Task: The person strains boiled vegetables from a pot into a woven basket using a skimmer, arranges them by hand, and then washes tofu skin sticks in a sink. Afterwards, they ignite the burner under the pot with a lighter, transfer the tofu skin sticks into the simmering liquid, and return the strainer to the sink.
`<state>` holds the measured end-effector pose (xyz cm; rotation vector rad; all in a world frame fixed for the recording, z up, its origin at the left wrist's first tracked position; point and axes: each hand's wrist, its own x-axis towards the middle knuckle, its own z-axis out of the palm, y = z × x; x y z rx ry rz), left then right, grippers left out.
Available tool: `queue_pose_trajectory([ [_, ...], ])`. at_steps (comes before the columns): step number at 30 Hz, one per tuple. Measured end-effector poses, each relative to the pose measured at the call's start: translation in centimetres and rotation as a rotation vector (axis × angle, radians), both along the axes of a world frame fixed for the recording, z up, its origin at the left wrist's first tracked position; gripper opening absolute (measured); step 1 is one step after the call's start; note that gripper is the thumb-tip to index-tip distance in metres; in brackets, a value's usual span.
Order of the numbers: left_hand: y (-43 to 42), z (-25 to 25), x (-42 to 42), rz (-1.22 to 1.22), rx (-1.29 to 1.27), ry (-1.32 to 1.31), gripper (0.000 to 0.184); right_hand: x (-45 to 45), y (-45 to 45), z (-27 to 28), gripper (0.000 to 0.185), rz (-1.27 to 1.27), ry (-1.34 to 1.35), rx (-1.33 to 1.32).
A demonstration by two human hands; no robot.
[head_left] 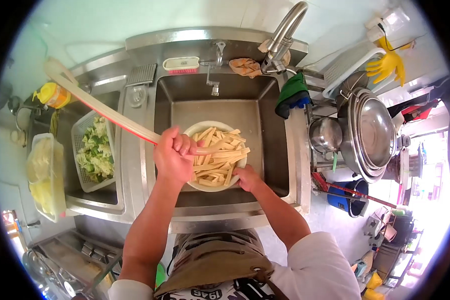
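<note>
A pale round bowl [211,189] full of light yellow cut strips [220,162] stands in the large steel sink [275,165]. My left hand [174,156] is closed around a clear hose [110,118] with a red line along it. The hose runs from the upper left, and its end lies over the strips. My right hand [247,178] grips the lower right rim of the bowl, thumb on the edge; its other fingers are partly hidden.
A curved faucet [285,37] rises behind the sink. A white basket [79,142] of chopped greens and a plastic tub [59,175] are at left. Steel basins [375,132], a pot [325,135] and a blue bucket [340,199] are at right.
</note>
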<state>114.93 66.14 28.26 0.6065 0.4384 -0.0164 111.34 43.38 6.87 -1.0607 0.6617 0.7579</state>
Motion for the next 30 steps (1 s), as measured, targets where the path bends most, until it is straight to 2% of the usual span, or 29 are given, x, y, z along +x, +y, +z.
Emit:
queue_pose_trajectory([
  [3, 1.1, 0.2, 0.2, 0.033, 0.014, 0.012, 0.037, 0.0, -0.1, -0.2, 0.033, 0.037, -0.066, -0.083],
  [6, 0.6, 1.5, -0.1, 0.019, 0.046, 0.001, 0.036, 0.5, 0.7, 2.0, 0.033, -0.029, -0.042, -0.148],
  [11, -1.7, 2.8, 1.3, 0.061, 0.095, 0.076, 0.036, 0.4, 0.2, 2.4, 0.034, 0.037, -0.074, -0.158],
  [14, 0.5, 0.3, 2.9, 0.073, 0.254, 0.06, 0.035, 0.0, -0.1, 1.9, 0.036, 0.029, -0.077, -0.152],
  [18, 3.0, -1.0, 0.9, 0.057, 0.279, 0.217, 0.035, -0.8, -1.0, -0.6, 0.034, 0.09, -0.216, -0.012],
  [19, 2.8, -1.4, 0.3, 0.099, 0.324, 0.267, 0.035, -1.3, 0.6, -2.4, 0.029, -0.183, -0.279, 0.161],
  [20, 2.6, -1.1, -0.4, -0.035, 0.216, 0.203, 0.033, -1.5, 0.5, -3.4, 0.03, -0.028, -0.387, -0.002],
  [21, 1.3, -0.4, -0.8, -0.082, 0.26, 0.181, 0.035, -1.8, 0.3, -4.5, 0.033, 0.118, -0.492, -0.175],
  [22, 1.1, -0.5, -0.8, -0.199, 0.222, 0.104, 0.036, -1.6, 1.1, -4.8, 0.033, 0.006, -0.4, 0.017],
  [23, -0.7, 0.1, -0.3, -0.186, 0.262, 0.168, 0.037, -1.3, 2.9, -2.4, 0.027, -0.268, -0.272, 0.048],
  [24, -1.9, 0.4, -0.1, -0.141, 0.32, 0.222, 0.037, -0.7, 2.2, 0.8, 0.02, -0.146, -0.191, -0.13],
  [26, -2.3, -0.7, 1.2, -0.215, 0.303, 0.151, 0.037, -0.9, 3.3, 3.5, 0.02, -0.254, -0.229, -0.128],
  [27, -2.4, -1.0, 1.9, -0.25, 0.294, 0.116, 0.036, -1.1, 3.7, 3.5, 0.02, -0.222, -0.205, -0.155],
  [30, -2.2, -2.6, 3.7, -0.157, 0.441, 0.123, 0.036, -1.5, 4.5, 2.7, 0.021, -0.16, -0.172, -0.255],
])
